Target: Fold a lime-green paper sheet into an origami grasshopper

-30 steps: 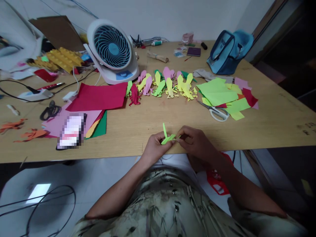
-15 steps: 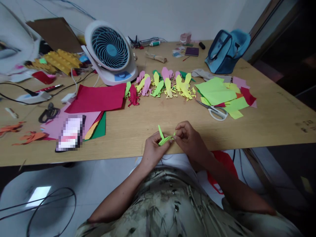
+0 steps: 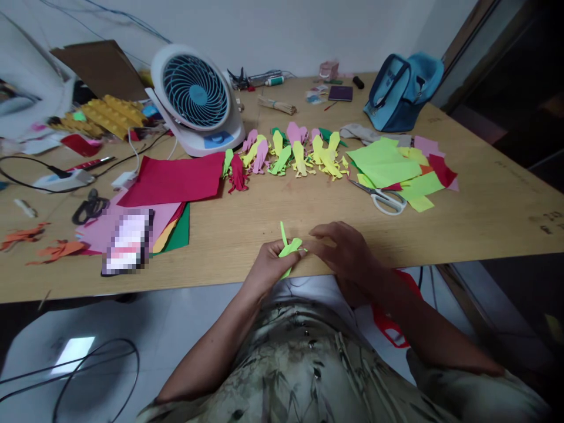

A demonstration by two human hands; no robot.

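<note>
My left hand (image 3: 268, 261) is closed on a folded strip of lime-green paper (image 3: 291, 251), just over the table's front edge. One narrow end of the paper sticks up past the fingers. My right hand (image 3: 343, 249) is at the paper's right side, its index finger reaching to the edge near my left thumb. The other right fingers are loosely bent and apart, and the right thumb is hidden. Beyond my hands stands a row of folded paper figures (image 3: 299, 157) in pink, yellow, green and red. White-handled scissors (image 3: 388, 201) lie to the right.
Green paper sheets (image 3: 383, 161) lie behind the scissors. A red sheet (image 3: 176, 179), black-handled scissors (image 3: 90, 207), a phone (image 3: 128, 241) and orange paper figures (image 3: 59, 251) are on the left. A fan (image 3: 198, 97) and a blue bag (image 3: 405, 94) stand farther back.
The green paper has turned in my left hand and shows a broader face. My right hand has gone from a pinch at the paper's tip to straighter, spread fingers.
</note>
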